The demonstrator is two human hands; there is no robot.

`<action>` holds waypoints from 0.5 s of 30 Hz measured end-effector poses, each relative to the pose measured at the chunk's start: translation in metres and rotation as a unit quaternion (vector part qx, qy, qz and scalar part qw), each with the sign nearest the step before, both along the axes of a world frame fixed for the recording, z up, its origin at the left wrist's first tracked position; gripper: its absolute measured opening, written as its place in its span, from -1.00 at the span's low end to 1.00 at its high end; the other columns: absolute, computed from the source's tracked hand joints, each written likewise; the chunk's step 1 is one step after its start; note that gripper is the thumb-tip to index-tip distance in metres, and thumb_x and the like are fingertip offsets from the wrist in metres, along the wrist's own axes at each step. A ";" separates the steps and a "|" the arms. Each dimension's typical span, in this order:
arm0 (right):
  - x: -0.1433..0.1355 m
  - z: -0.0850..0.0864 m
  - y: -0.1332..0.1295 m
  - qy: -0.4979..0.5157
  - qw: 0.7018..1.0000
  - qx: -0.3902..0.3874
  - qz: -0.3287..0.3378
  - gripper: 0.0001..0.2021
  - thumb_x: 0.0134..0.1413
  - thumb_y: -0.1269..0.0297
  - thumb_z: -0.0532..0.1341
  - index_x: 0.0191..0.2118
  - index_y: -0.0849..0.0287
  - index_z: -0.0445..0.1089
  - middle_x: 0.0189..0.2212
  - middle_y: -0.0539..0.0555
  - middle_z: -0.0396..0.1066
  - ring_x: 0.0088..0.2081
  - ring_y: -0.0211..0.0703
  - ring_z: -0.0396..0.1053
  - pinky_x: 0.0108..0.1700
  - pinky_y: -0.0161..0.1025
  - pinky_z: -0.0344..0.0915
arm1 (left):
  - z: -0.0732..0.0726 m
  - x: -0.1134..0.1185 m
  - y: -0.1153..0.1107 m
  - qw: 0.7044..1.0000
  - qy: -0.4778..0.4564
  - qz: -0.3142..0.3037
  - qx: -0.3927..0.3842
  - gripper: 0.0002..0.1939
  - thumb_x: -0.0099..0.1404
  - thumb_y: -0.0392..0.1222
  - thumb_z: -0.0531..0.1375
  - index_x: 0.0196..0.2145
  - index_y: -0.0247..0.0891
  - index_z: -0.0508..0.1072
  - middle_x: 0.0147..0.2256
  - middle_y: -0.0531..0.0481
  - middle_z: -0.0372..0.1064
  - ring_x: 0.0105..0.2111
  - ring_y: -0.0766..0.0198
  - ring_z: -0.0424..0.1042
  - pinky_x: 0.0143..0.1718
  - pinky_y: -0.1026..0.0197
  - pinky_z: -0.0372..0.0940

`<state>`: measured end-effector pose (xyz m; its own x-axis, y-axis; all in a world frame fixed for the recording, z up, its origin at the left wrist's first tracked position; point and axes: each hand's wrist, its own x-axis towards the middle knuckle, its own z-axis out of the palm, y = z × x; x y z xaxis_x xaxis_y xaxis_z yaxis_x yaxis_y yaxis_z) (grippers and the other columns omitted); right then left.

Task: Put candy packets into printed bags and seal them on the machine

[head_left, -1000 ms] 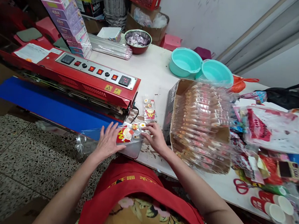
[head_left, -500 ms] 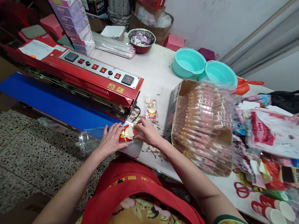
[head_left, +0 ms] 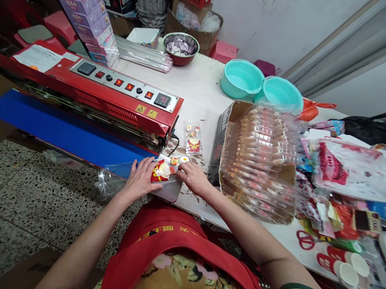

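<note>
A clear plastic packet (head_left: pixel 160 170) with small food-shaped pieces, among them a red fries carton and a fried egg, lies at the near end of the red machine. My left hand (head_left: pixel 140 178) rests flat on its left end, fingers spread. At the packet's right end, my right hand (head_left: pixel 193 177) has its fingers bent and pressed together on the edge; the fingertips are partly hidden. More clear film (head_left: pixel 110 182) sticks out left of my left hand. A second, similar packet (head_left: pixel 193 138) lies flat on the white table just beyond.
A red sealing machine (head_left: pixel 123 94) with a blue belt (head_left: pixel 67 133) stands at left. To the right, a carton (head_left: pixel 216 147) is packed with filled clear packets (head_left: pixel 260 158). Turquoise basins (head_left: pixel 243 78), a metal bowl (head_left: pixel 181 49), red scissors (head_left: pixel 306 239) and paper cups (head_left: pixel 347 274) surround the work spot.
My right hand has shifted slightly right and down along the packet, uncovering the fried egg and another round piece. My left hand stays on the packet. The whole view has shifted slightly.
</note>
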<state>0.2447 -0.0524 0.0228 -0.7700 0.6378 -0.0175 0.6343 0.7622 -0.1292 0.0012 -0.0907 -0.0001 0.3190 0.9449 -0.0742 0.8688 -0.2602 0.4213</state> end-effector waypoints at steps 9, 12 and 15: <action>0.024 -0.003 0.009 0.030 0.997 -0.013 -0.076 -0.76 0.35 0.34 -0.04 -0.20 0.19 0.37 -0.21 0.15 0.37 -0.21 -0.06 0.24 -0.17 -0.19 0.17 | 0.001 0.000 -0.001 1.000 -0.003 0.008 0.001 -0.19 0.08 0.18 0.28 0.21 -0.17 0.17 0.26 -0.22 0.08 0.25 -0.10 0.04 0.26 -0.31 -0.21; 0.050 0.005 0.014 0.051 0.991 -0.005 -0.127 -0.77 0.34 0.36 -0.05 -0.22 0.20 0.35 -0.21 0.16 0.35 -0.22 -0.07 0.25 -0.18 -0.21 0.17 | 0.002 0.000 -0.002 1.000 -0.002 0.007 0.001 -0.19 0.09 0.18 0.28 0.21 -0.18 0.17 0.26 -0.22 0.08 0.26 -0.10 0.04 0.27 -0.31 -0.22; 0.063 0.007 0.018 0.043 0.990 0.007 -0.138 -0.78 0.31 0.43 -0.05 -0.21 0.20 0.34 -0.21 0.17 0.36 -0.24 -0.06 0.25 -0.24 -0.21 0.14 | 0.001 0.000 -0.002 1.000 0.001 0.008 0.003 -0.19 0.09 0.18 0.27 0.21 -0.18 0.18 0.26 -0.22 0.08 0.25 -0.09 0.04 0.27 -0.30 -0.22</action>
